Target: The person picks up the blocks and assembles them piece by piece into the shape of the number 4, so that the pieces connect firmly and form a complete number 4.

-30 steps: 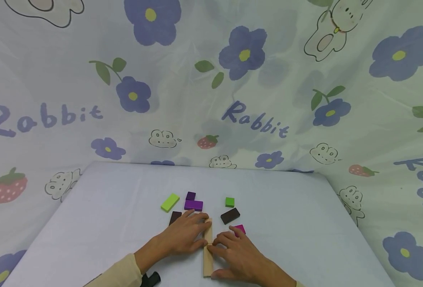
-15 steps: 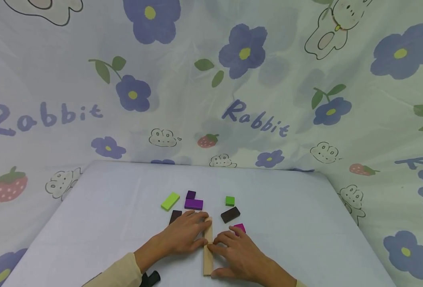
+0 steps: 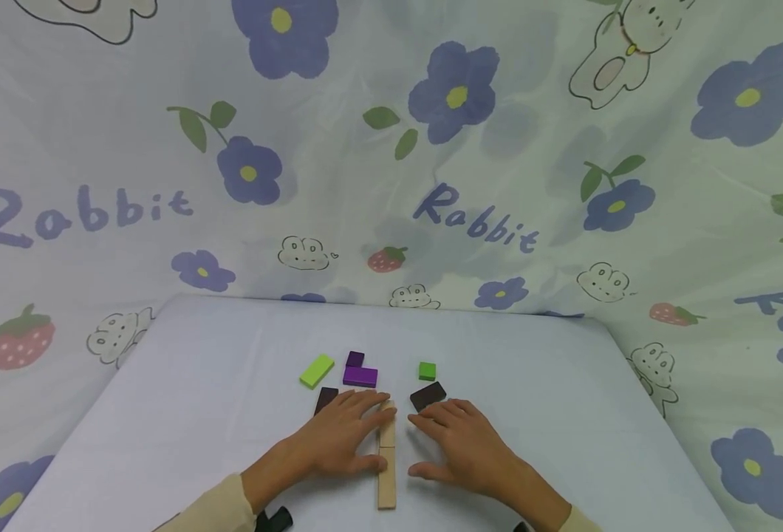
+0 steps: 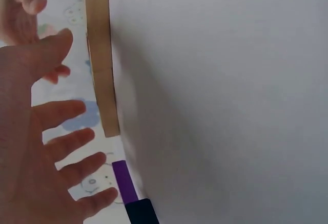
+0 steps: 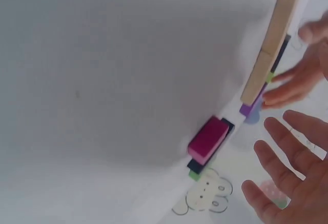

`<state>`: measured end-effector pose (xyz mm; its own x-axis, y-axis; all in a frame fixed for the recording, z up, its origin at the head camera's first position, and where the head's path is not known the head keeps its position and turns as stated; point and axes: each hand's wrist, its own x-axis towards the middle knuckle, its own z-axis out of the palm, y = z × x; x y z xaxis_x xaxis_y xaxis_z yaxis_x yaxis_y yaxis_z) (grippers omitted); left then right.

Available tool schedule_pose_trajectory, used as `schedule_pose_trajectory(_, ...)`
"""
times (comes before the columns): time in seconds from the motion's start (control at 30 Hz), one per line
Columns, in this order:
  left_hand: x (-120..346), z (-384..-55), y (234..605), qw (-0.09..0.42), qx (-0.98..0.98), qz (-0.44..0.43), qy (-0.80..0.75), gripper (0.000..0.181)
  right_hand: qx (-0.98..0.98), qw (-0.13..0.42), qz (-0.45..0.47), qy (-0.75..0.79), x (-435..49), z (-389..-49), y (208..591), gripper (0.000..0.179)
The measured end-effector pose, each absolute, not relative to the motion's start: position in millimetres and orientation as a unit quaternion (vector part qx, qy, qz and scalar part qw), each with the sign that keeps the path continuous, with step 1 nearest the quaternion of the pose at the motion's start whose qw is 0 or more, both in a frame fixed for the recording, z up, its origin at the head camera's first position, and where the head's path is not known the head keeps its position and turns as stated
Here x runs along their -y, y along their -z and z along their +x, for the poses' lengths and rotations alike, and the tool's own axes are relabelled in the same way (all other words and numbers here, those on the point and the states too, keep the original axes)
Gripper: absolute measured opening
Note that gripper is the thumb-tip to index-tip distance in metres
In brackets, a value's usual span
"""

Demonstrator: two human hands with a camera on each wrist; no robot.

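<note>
Two pale wooden blocks (image 3: pixel 387 484) lie end to end on the table in a straight row, a thin seam between them. My left hand (image 3: pixel 341 436) is at the row's left side, thumb and fingertips overlapping its edge in the head view. In the left wrist view those fingers are spread and hold nothing. To the right of the row, a small gap away, hovers my right hand (image 3: pixel 467 447) with its fingers apart and nothing in them. A magenta block (image 5: pixel 209 138) shows in the right wrist view; the right hand hides it in the head view.
Beyond the hands lie a lime block (image 3: pixel 316 371), a purple block (image 3: pixel 360 377) with a small dark purple one (image 3: pixel 354 359) behind it, and a green cube (image 3: pixel 428 371). Dark brown blocks lie near each hand, one at right (image 3: pixel 428 396), one at left (image 3: pixel 326 400).
My right hand has let go of the wooden row and drawn back to the right and a little forward, now covering the magenta block. The left hand and the row stay nearly in place.
</note>
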<state>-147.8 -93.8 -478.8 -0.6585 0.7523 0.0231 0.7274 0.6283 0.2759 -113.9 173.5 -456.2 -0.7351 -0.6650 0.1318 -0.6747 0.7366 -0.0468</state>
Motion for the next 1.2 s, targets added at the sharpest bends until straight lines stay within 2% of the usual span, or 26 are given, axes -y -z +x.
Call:
schedule_pose_trajectory(0.3, 97, -139, 481, 0.070, -0.903, 0.404, -0.128, 0.085, 0.952, 0.019, 0.299, -0.065, -179, -122, 449, 0.083)
schedule_pose_trajectory(0.63, 98, -137, 482, 0.088, -0.907, 0.395, -0.115, 0.085, 0.960, 0.003, 0.269, -0.083, -192, -128, 453, 0.088)
schedule_pose_trajectory(0.93, 96, -137, 485, 0.082, -0.906, 0.400, -0.112, 0.083, 0.957, -0.054, 0.245, -0.143, -207, -140, 460, 0.070)
schedule_pose_trajectory(1.2, 91, -133, 482, 0.075, -0.908, 0.395, -0.115, 0.080, 0.952, -0.049, 0.265, -0.142, -215, -146, 469, 0.052)
